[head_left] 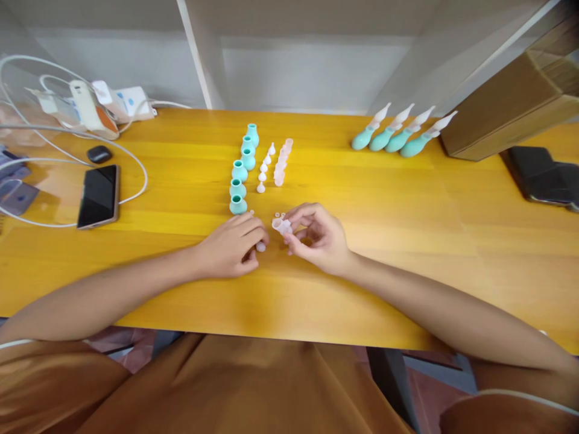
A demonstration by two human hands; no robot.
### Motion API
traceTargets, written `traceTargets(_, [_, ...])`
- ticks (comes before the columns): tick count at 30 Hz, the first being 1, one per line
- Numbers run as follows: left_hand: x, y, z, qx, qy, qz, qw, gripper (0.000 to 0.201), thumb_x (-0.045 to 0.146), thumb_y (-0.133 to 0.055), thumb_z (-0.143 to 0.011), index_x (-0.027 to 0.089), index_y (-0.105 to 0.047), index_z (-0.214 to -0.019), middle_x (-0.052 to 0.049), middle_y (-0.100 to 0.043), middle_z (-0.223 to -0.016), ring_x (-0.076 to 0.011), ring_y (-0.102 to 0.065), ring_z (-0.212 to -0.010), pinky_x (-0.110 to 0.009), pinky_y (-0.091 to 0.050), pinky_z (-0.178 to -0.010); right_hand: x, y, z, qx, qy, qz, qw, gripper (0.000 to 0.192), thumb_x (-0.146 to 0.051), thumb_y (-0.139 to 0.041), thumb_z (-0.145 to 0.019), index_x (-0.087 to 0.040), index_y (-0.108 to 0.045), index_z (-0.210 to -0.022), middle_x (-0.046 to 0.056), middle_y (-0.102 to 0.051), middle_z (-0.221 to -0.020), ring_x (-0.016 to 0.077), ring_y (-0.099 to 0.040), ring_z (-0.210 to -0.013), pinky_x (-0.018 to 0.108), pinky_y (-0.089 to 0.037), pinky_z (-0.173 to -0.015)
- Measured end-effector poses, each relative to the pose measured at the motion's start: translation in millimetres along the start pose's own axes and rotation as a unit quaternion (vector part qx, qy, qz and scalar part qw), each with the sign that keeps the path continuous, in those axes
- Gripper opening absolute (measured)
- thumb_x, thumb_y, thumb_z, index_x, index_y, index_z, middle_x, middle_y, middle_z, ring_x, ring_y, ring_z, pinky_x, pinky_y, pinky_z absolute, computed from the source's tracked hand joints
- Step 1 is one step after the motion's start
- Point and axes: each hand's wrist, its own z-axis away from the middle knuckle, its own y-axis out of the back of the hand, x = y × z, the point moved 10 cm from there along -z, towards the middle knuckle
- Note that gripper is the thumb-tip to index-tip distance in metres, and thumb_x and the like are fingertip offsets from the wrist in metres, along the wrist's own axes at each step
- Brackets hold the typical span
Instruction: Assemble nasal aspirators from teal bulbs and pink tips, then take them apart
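My right hand (pixel 323 239) pinches a translucent pinkish plastic collar (pixel 281 225) between thumb and fingers, its open end facing left. My left hand (pixel 235 246) is curled low over the table, and a small whitish translucent piece (pixel 261 246) shows at its fingertips. Just beyond the hands lie tiny clear rings (pixel 280 215). Farther off, a row of open-necked mint-green bulbs (pixel 239 172) stands beside a row of small white pointed pieces (pixel 263 176) and a row of pinkish collars (pixel 281 163).
Several assembled mint-green bulb syringes (pixel 400 140) with whitish tips lie at the back right. A cardboard box (pixel 506 108) and dark phones (pixel 543 178) are on the right. On the left are a phone (pixel 98 196), a black mouse-shaped item (pixel 99 154), chargers (pixel 93 108) and loose white cables.
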Motion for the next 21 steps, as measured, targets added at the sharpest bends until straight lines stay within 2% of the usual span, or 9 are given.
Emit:
traceTargets(6, [-0.4,0.5,-0.6,0.017,-0.008,0.013,1.0,0.018,0.013,-0.063,-0.089,0.021,-0.061,-0.105,-0.005,-0.069,-0.099,-0.0241,-0.062,-0.094,-0.049,-0.053,-0.111,-6.3,1.5,-1.0,0.009,0.019,0.004,1.0,0.02,-0.029,-0.08,-0.1,-0.021,-0.067,-0.112,0.007,-0.069,-0.108,0.0129,-0.073,-0.082,0.021,-0.067,-0.058])
traceTargets(9, [-5.4,-1.4,-1.4,0.022,0.007,0.025,0.999,0.015,0.014,-0.063,-0.091,0.021,-0.06,-0.104,-0.005,-0.069,-0.099,-0.024,-0.063,-0.094,-0.046,-0.054,-0.106,-2.9,1.6,-2.0,0.008,0.009,-0.001,1.0,0.013,-0.029,-0.076,-0.103,-0.021,-0.067,-0.107,0.005,-0.067,-0.104,0.0118,-0.074,-0.075,0.023,-0.068,-0.058])
traceTargets(12, [-10.4,-2.7,-1.8,0.025,0.023,0.034,0.999,0.015,0.014,-0.064,-0.092,0.021,-0.061,-0.105,-0.005,-0.07,-0.1,-0.0242,-0.063,-0.095,-0.044,-0.055,-0.101,-0.5,1.6,-3.2,-0.005,0.003,0.031,1.0,0.013,-0.031,-0.073,-0.105,-0.021,-0.066,-0.111,0.005,-0.067,-0.105,0.0121,-0.075,-0.075,0.023,-0.067,-0.058])
traceTargets(15, [-15.2,-3.2,-0.5,0.026,0.04,0.039,0.998,0.016,0.014,-0.066,-0.089,0.021,-0.06,-0.103,-0.005,-0.069,-0.1,-0.0245,-0.062,-0.096,-0.042,-0.055,-0.096,-20.0,-6.0,3.4,-0.042,0.074,0.13,0.988,0.018,-0.033,-0.067,-0.108,-0.023,-0.067,-0.123,0.01,-0.067,-0.116,0.0153,-0.073,-0.082,0.027,-0.066,-0.061])
traceTargets(18, [-21.2,-2.7,2.1,0.029,0.066,0.047,0.996,0.02,0.012,-0.066,-0.087,0.021,-0.059,-0.103,-0.005,-0.068,-0.1,-0.0245,-0.061,-0.097,-0.039,-0.055,-0.09,-56.8,-34.2,30.4,-0.106,0.207,0.267,0.935,0.048,-0.053,-0.069,-0.105,-0.024,-0.062,-0.142,0.017,-0.069,-0.128,0.0286,-0.072,-0.105,0.043,-0.065,-0.079])
traceTargets(19, [-21.6,-2.1,2.7,0.033,0.068,0.051,0.996,0.02,0.012,-0.066,-0.087,0.02,-0.059,-0.103,-0.005,-0.068,-0.1,-0.0243,-0.061,-0.097,-0.039,-0.055,-0.089,-67.2,-49.1,43.7,-0.137,0.251,0.313,0.906,0.053,-0.059,-0.07,-0.103,-0.025,-0.063,-0.144,0.018,-0.07,-0.13,0.0322,-0.07,-0.112,0.047,-0.062,-0.084])
traceTargets(21, [-18.5,-0.9,2.9,0.041,0.055,0.052,0.996,0.018,0.012,-0.064,-0.089,0.02,-0.058,-0.104,-0.005,-0.067,-0.1,-0.0241,-0.061,-0.097,-0.04,-0.055,-0.092,-73.3,-78.1,66.4,-0.207,0.28,0.388,0.853,0.053,-0.062,-0.07,-0.103,-0.025,-0.067,-0.141,0.017,-0.071,-0.134,0.0332,-0.066,-0.115,0.047,-0.055,-0.086])
